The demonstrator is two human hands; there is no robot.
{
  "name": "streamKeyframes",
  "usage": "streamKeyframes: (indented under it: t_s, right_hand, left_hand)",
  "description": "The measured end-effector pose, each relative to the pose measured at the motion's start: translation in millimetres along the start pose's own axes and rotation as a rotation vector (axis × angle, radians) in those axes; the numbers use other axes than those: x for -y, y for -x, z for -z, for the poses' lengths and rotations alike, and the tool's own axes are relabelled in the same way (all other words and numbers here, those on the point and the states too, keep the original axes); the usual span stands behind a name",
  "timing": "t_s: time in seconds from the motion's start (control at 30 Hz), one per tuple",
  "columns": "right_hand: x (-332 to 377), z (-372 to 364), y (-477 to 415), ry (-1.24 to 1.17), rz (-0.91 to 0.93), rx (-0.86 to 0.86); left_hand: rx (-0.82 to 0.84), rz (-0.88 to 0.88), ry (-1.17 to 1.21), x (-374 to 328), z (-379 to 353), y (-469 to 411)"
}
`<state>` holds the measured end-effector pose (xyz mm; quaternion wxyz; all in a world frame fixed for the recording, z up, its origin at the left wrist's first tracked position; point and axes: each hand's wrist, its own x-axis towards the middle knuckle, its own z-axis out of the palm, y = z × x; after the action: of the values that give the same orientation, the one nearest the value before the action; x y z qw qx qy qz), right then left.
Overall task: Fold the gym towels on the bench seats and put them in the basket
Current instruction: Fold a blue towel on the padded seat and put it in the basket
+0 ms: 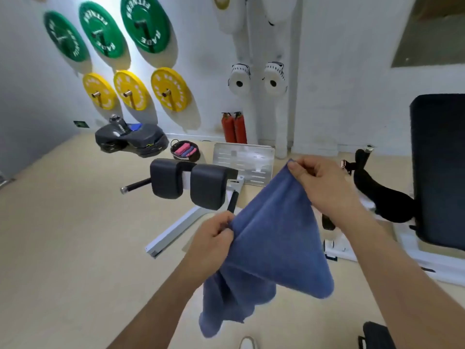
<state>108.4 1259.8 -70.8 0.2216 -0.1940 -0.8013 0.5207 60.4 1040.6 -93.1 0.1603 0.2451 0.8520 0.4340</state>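
A blue towel (271, 248) was held up in the air between both hands, over the beige floor (63, 235). One corner was pinched between the thumb and curled fingers of the right hand (324, 187), which was raised higher and farther out. A point along the same edge was gripped by the curled fingers and thumb of the left hand (211, 245), which was held lower and nearer. The edge was drawn into a slanted line between the two grips, and the rest of the cloth was left hanging in loose folds below the hands. It was resting on no seat and on nothing else that could be seen.

Beyond the hands, two black bench pads (188, 183) were seen side by side on a white frame. A dark round basket (198, 152) stood on the floor just behind them, well apart from the towel. A folded pink towel (182, 149) and folded bluish ones (190, 151) lay side by side in it. A small blue cloth (136, 127) lay on a black padded bench (130, 139) farther back, near the wall. Green weight plates (144, 23) and yellow weight plates (169, 89) were mounted on that wall, and two red fire extinguishers (234, 128) stood at its foot. A large dark backrest pad (440, 167) was seen at the right edge.
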Motion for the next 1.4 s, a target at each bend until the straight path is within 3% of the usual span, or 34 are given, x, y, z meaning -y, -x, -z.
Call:
streamKeyframes:
  t_s: [0.13,0.23,0.4,0.5,0.57,0.63,0.7,0.77,0.83,1.0,1.13,1.23,1.33,1.4]
  right_hand:
    - [8,-42,-17,-0.069,0.013,0.068]
    - [16,-78,-39,-0.085,-0.014,0.062]
    - [26,-160,-86,-0.102,-0.101,0.025]
    - [32,-212,-117,-0.166,-0.130,0.021]
    - [35,-245,-136,-0.179,-0.162,0.081]
    - [45,-266,-149,-0.138,-0.203,0.266]
    - [60,-275,-159,0.221,-0.147,0.552]
    - [75,-286,-165,0.791,-0.033,0.834]
    - [76,-304,-175,1.099,0.074,0.964]
    - [66,-313,-245,0.881,0.008,0.770]
    - [41,-308,-327,0.778,-0.083,0.682]
    - [17,-310,-396,0.752,-0.108,0.537]
    - [-18,-306,-464,0.676,-0.166,0.239]
    - [-40,-304,-500,0.670,-0.179,0.062]
  left_hand:
    - [0.085,0.149,0.202,25,49,21]
    - [0.196,0.156,0.052,54,82,26]
    - [0.121,0.168,-0.223,126,141,13]
    - [0.143,0.183,-0.196,176,179,-9]
    - [0.122,0.181,-0.135,201,203,-30]
    - [0.062,0.171,-0.043,214,227,-53]
    - [-0.009,0.176,0.105,221,253,-79]
    - [-0.044,0.186,0.216,228,282,-107]
    - [0.013,0.161,0.188,237,308,-137]
    - [0.226,0.091,-0.340,261,346,-221]
    - [0.087,0.086,-0.783,270,355,-309]
    - [0.031,0.087,-0.902,278,355,-386]
    - [0.025,0.150,-0.910,293,363,-470]
    - [-0.094,0.130,-0.858,294,367,-521]
